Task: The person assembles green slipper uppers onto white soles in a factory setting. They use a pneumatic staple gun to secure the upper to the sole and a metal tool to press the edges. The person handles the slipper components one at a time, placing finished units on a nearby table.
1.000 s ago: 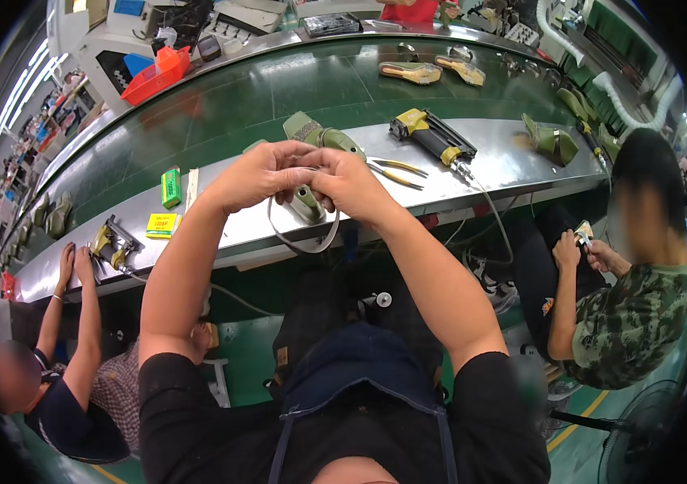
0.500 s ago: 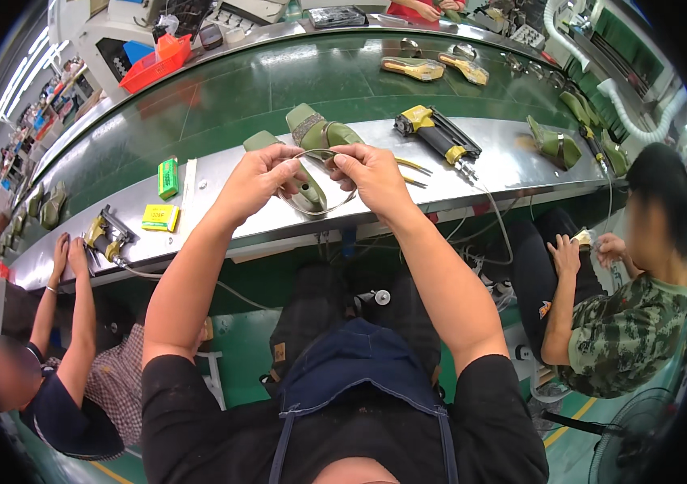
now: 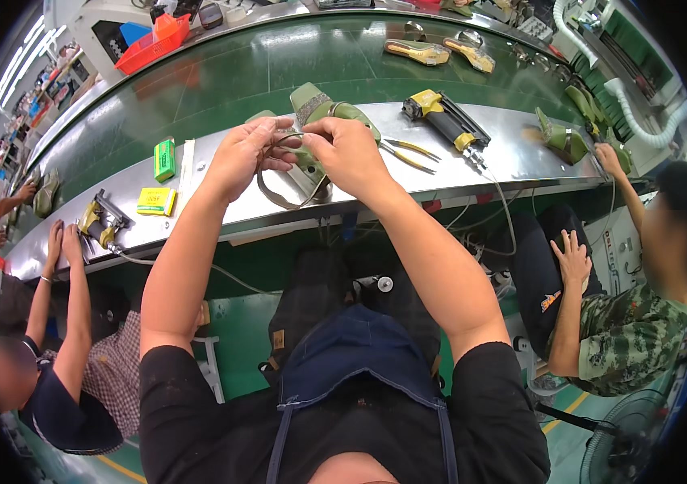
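A thin grey-brown strap (image 3: pixel 282 201) hangs in a loop between my hands, above the near edge of the metal bench. My left hand (image 3: pixel 245 155) pinches it, some fingers partly stretched out. On the strap's other side, my right hand (image 3: pixel 349 155) grips it between thumb and fingers. Behind my hands lies a green shoe last (image 3: pixel 308 98) with a grey textured band and a strap across it; a second green last (image 3: pixel 261 117) is mostly hidden by my left hand. Yellow-handled pliers (image 3: pixel 409 153) lie open just right of my right hand.
A black-and-yellow air stapler (image 3: pixel 450 121) with a hose lies to the right. Left are a green box (image 3: pixel 164 160), a yellow box (image 3: pixel 156 201) and another air tool (image 3: pixel 101 226). Lasts with yellowish soles (image 3: pixel 417 52) sit on the green belt. Co-workers sit on both sides.
My hands have come closer together, and the strap's round loop is now narrower and hangs lower. The right co-worker's hand has reached up to the bench edge.
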A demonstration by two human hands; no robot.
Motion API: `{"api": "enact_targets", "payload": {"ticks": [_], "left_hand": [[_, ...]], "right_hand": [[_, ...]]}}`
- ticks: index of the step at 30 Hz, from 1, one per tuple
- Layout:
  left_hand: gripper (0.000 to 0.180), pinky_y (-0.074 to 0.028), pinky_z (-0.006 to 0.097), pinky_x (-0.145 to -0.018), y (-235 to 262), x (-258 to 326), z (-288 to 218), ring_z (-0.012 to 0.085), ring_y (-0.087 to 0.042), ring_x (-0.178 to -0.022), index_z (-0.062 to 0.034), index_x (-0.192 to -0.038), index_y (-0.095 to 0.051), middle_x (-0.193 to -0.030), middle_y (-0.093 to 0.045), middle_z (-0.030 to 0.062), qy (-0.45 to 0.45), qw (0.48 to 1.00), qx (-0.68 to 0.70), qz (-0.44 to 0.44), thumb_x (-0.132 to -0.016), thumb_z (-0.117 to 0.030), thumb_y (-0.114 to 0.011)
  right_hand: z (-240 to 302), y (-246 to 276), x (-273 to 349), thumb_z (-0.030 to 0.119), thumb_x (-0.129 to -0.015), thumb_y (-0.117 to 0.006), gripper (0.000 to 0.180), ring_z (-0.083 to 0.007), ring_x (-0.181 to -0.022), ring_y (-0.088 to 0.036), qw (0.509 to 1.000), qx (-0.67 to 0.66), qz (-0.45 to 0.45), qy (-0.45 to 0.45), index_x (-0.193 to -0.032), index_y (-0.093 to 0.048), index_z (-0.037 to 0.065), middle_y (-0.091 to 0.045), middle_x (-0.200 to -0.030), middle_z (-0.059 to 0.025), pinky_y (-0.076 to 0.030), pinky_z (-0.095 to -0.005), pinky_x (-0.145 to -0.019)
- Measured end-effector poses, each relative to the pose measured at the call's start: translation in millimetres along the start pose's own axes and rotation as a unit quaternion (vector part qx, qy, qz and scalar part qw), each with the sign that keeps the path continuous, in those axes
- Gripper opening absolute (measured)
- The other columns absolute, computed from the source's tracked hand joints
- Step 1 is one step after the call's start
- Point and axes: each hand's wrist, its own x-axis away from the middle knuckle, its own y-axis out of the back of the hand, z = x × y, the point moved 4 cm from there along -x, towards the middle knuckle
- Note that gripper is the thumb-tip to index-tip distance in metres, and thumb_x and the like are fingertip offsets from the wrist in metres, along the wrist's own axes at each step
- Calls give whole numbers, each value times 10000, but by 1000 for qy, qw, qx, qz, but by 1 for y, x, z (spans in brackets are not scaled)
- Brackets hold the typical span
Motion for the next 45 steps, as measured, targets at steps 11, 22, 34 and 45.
{"api": "enact_targets", "payload": {"ticks": [11, 22, 34, 45], "left_hand": [[482, -617, 349, -865, 18, 5, 6, 240, -728, -974, 88, -1424, -497, -1172, -702, 207, -25, 995, 95, 8, -1131, -290, -431], [515, -614, 361, -875, 21, 13, 8, 246, -722, -992, 115, -1422, -476, -1223, -678, 225, -35, 993, 109, -7, -1130, -307, -438], [421, -562, 286, -778, 13, 30, 12, 163, -687, -941, 3, -1413, -568, -1099, -708, 111, -62, 996, -53, -40, -1043, -190, -622], [259, -521, 413, -829, 0, -20, 32, 315, -684, -927, -97, -1145, -771, -971, -686, 163, -136, 882, -404, -201, -1020, -258, -611]], "right_hand": [[18, -10, 10, 170, -933, -700, 260, -377, -923, -743, 998, 12, -44, 53, -1080, -737, -41, -758, -972, -231, -576, -426, -833], [29, -15, 18, 154, -916, -724, 230, -394, -903, -718, 988, 56, -69, 130, -1070, -739, -16, -744, -985, -212, -566, -449, -813], [-13, -3, 27, 170, -966, -706, 311, -213, -907, -736, 1000, 11, 11, 12, -1185, -718, -50, -777, -1015, -176, -559, -338, -840], [-23, -23, 40, 79, -759, -844, 220, -358, -948, -607, 964, 144, -76, 210, -891, -668, 57, -616, -996, -126, -502, -454, -848]]}}
